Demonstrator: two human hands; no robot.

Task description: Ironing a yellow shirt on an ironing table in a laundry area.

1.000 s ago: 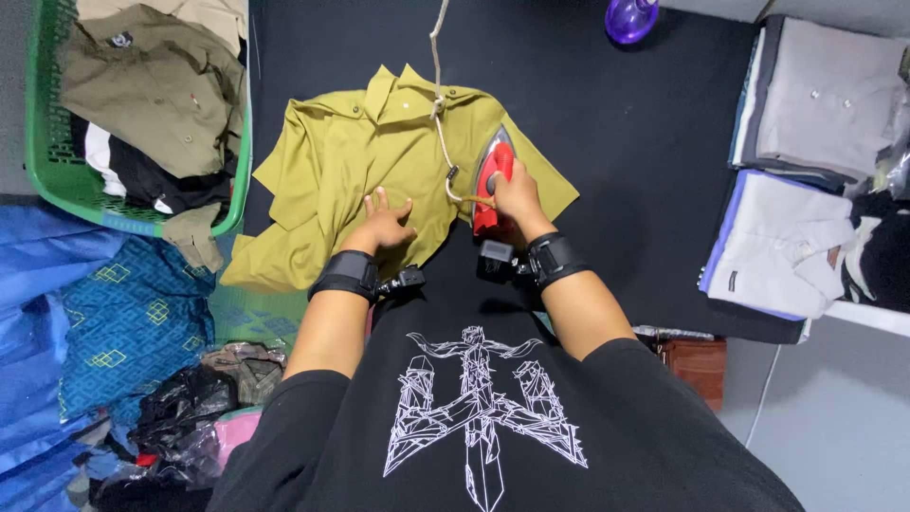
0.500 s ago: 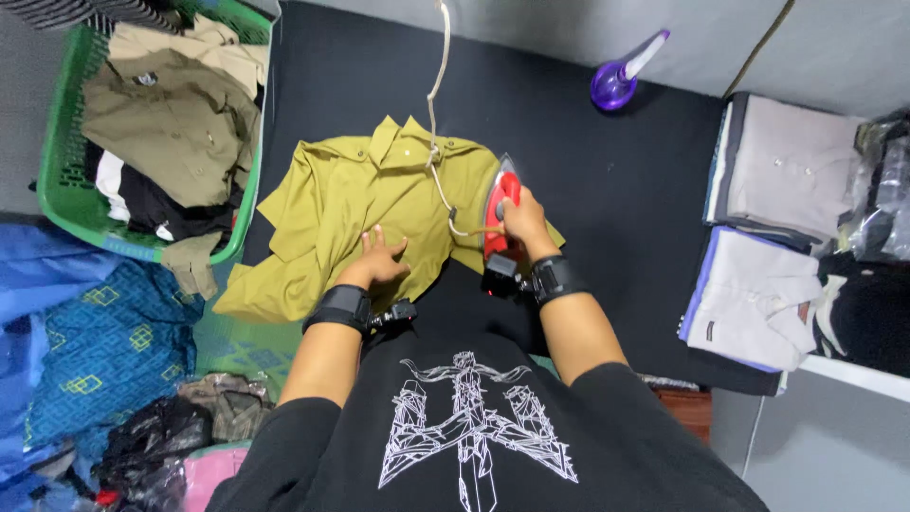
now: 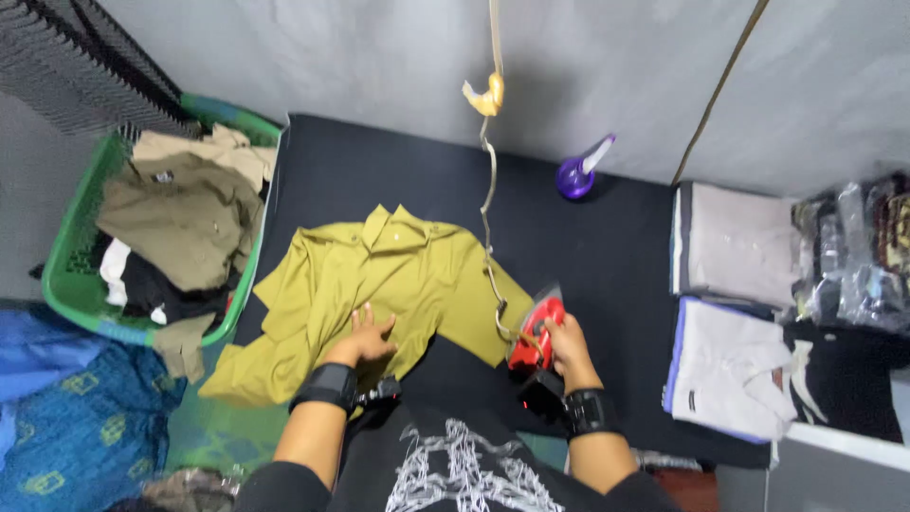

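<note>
Your right hand (image 3: 567,343) is closed around the handle of the red iron (image 3: 534,334), low and right of centre in the frame. A second ago that iron sat on the olive-yellow shirt (image 3: 379,294) close beside your other hand; now it has slid off the fabric's right edge onto the black ironing surface (image 3: 607,246), touching or just beside the sleeve's tip. Your left hand (image 3: 365,334) lies open, palm down, fingers spread flat on the lower middle of the shirt, as it did before. The shirt is spread collar-up across the centre of the frame, its lower left part still bunched and creased.

The iron's cord (image 3: 490,204) rises to the top of the frame, with a yellow knot partway up. At upper left, a green laundry basket (image 3: 66,275) holds crumpled clothes; a purple spray bottle (image 3: 580,173) stands at upper centre right; folded shirts (image 3: 730,313) are stacked along the right edge.

With the iron off the cloth, the pass over that side looks finished.
</note>
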